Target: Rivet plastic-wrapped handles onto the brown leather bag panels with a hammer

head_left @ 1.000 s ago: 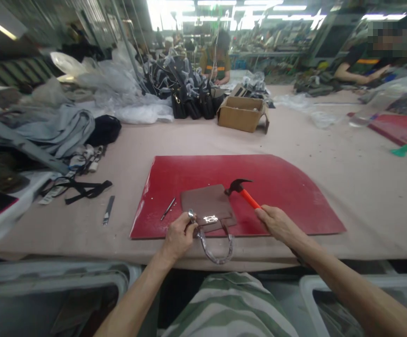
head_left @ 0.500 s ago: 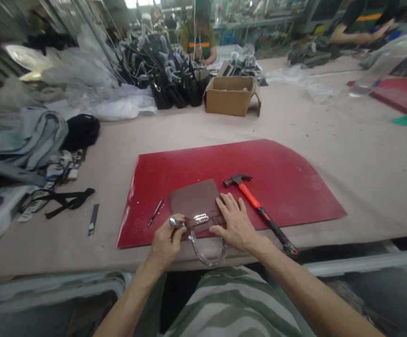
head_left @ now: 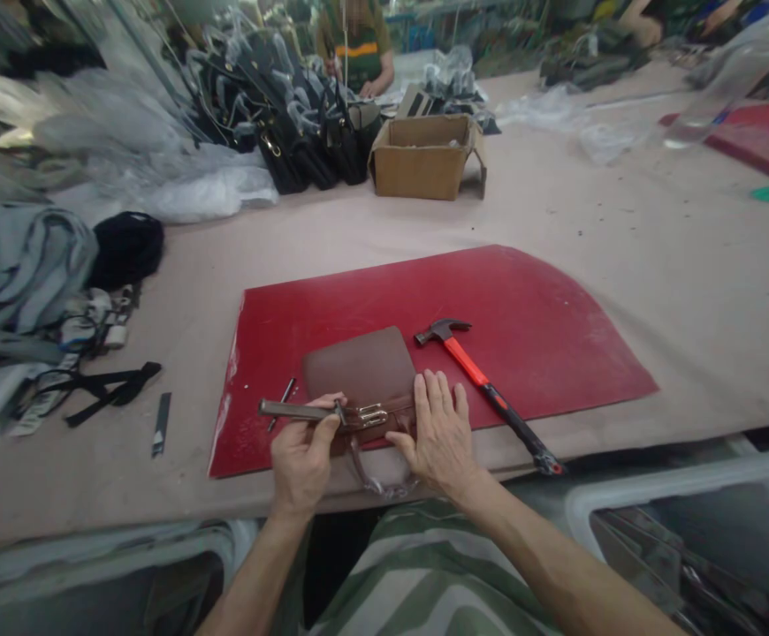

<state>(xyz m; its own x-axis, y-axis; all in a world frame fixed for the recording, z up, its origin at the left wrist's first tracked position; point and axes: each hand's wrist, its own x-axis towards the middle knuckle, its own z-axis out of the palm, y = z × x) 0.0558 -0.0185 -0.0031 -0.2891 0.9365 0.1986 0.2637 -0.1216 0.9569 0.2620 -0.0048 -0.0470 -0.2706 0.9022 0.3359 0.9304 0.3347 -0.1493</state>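
Note:
A brown handbag (head_left: 361,362) lies flat on the red board, with its metal clasp (head_left: 368,415) facing up. Its plastic-wrapped handle (head_left: 384,486) hangs toward me over the table's edge. My left hand (head_left: 301,459) pinches a brown strap (head_left: 292,409) beside the clasp; the strap's free end sticks out to the left. Flat against the bag's right side rests my right hand (head_left: 441,433), its fingers stretched out. Just right of it lies a claw hammer (head_left: 470,367) with an orange and black handle. A thin dark punch-like rod (head_left: 283,404) is partly behind the strap.
The red board (head_left: 491,300) lies at the table's front. A cutter blade (head_left: 161,424) and black straps (head_left: 110,393) are to its left. Further back stand a cardboard box (head_left: 417,168), several black bags (head_left: 305,150) and plastic wrap (head_left: 199,190). A person (head_left: 358,53) sits across the table.
The brown strap now sticks out leftward from my left hand, where the fingers were bent close by the clasp. My right hand still presses the bag. The view has shifted slightly.

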